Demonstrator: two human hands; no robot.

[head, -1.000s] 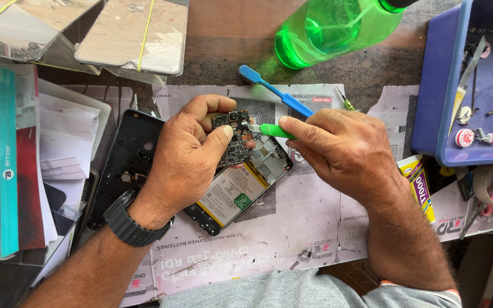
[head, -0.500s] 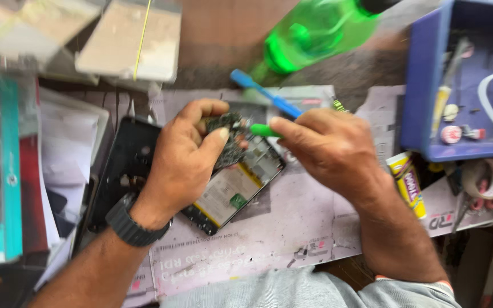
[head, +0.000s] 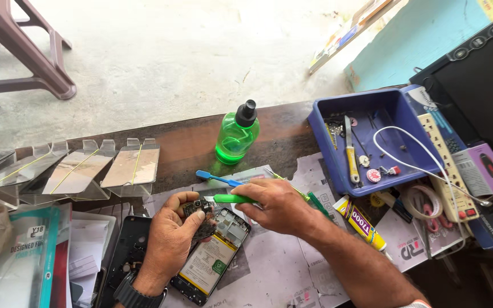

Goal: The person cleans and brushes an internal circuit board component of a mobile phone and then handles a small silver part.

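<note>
An opened phone lies face down on paper, its yellow-edged battery exposed. My left hand, with a black wristwatch, pinches a small dark circuit board over the phone's upper end. My right hand holds a green-handled tool that points left at that board. A blue-handled tool lies just behind the hands. A black phone back cover rests to the left of my left hand.
A green plastic bottle with a black cap stands behind the hands. A blue tray of small tools and a white cable sits to the right. A glue tube, tape roll, power strip and clear display stands surround the work area.
The view has lifted and widened, now showing the floor, a stool and the whole bench. Both hands stay on the phone, still with the board and the green tool.
</note>
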